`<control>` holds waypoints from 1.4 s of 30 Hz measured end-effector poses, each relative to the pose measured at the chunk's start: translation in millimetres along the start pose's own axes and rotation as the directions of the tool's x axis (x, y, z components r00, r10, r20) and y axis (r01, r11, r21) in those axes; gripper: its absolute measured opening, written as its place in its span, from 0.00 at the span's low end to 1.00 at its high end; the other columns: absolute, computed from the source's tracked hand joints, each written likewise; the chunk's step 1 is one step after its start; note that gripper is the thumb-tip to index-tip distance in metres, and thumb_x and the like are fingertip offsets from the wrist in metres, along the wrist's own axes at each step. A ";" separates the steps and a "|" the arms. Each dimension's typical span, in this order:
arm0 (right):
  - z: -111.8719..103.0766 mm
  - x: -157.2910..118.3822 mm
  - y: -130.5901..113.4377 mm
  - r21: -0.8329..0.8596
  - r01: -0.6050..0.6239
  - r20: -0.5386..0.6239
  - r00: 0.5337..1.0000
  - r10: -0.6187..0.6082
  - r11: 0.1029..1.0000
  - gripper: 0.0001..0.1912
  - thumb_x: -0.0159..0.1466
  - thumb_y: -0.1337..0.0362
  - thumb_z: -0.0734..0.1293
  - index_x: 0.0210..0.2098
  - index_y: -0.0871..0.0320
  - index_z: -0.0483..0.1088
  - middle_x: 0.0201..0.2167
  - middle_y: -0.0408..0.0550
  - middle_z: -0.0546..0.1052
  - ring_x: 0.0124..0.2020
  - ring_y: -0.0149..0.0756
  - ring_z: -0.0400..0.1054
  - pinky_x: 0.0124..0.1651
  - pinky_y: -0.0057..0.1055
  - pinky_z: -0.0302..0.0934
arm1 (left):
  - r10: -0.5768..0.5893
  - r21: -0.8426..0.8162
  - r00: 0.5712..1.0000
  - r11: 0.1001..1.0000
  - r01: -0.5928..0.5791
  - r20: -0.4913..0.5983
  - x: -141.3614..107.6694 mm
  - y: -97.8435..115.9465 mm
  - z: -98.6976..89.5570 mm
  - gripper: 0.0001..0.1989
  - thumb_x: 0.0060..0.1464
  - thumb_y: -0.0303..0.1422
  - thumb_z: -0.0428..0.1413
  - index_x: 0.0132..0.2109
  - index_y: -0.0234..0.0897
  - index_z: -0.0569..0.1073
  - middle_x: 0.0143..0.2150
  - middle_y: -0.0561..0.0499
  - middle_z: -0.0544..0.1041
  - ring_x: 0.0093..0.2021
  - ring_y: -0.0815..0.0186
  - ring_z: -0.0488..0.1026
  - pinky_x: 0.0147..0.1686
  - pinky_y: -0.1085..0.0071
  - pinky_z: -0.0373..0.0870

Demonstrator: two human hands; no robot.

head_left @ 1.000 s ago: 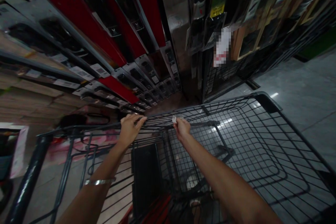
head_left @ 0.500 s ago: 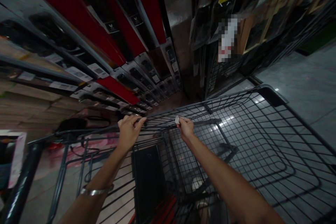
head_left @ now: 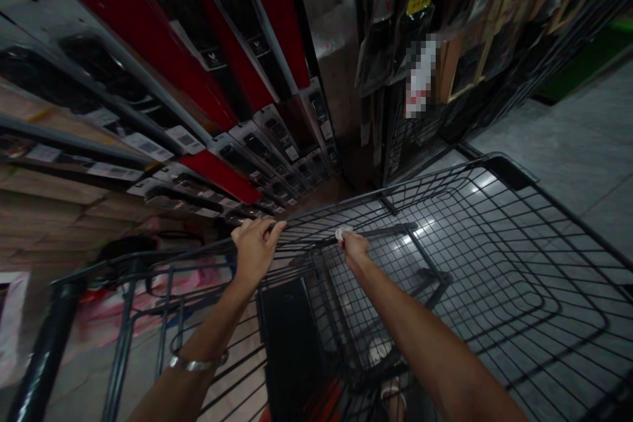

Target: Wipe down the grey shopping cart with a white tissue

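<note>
A black wire shopping cart stretches across the view below me. My left hand, with a silver band at the wrist, is closed over the far side rim of the cart, the thumb apart to the right. Over the basket my right hand pinches a small white wad, perhaps crumpled tissue; its exact kind is too small to tell. A dark flat panel lies in the cart's child-seat end between my arms.
Beyond the cart, packaged goods on red and grey cards hang from a rack with price labels. More packages hang on a wire rack at right. The cart's push handle is at lower left; grey floor tiles extend right.
Both hands appear slightly farther right and lower in the view, and the rack and cart have shifted a little too. The left hand stays on the rim; the right still pinches the white wad.
</note>
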State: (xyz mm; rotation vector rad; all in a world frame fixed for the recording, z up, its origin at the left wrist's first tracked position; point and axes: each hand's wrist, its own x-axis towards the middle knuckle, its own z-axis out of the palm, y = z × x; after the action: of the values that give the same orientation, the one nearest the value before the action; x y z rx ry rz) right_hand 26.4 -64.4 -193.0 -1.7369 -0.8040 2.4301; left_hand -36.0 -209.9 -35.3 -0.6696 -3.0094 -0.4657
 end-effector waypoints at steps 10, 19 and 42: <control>40.6 -74.4 -13.8 0.181 0.050 0.220 0.971 -0.090 0.982 0.04 0.60 0.69 0.68 0.30 0.62 0.68 0.26 0.40 0.73 0.25 0.25 0.67 0.27 0.24 0.63 | -0.046 0.045 0.998 0.998 0.044 0.042 2.3 11.6 1.7 0.14 0.59 0.41 0.51 0.32 0.40 0.76 0.25 0.52 0.72 0.36 0.60 0.67 0.41 0.63 0.54; 63.6 -126.5 -18.9 0.351 0.119 0.283 0.932 -0.226 0.929 0.10 0.43 0.73 0.68 0.24 0.58 0.66 0.20 0.37 0.73 0.22 0.26 0.66 0.24 0.23 0.61 | -0.028 0.057 0.998 0.998 0.024 0.065 0.7 16.8 0.3 0.12 0.60 0.37 0.49 0.35 0.41 0.77 0.31 0.50 0.76 0.38 0.60 0.67 0.40 0.63 0.54; 9.8 32.9 40.7 0.056 0.075 -0.175 0.983 -0.064 0.996 0.18 0.66 0.57 0.65 0.53 0.59 0.66 0.51 0.51 0.71 0.47 0.39 0.70 0.47 0.42 0.68 | 0.008 0.084 1.000 0.996 -0.007 -0.007 -1.1 17.0 8.5 0.16 0.60 0.40 0.50 0.26 0.39 0.69 0.24 0.53 0.68 0.35 0.60 0.65 0.41 0.63 0.54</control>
State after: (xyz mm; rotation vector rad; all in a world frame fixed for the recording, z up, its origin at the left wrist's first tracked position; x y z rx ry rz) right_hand 15.9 -92.4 -237.1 -1.8322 -0.7469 2.1991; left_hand -27.6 -193.1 -38.7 -0.6710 -2.9986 -0.3388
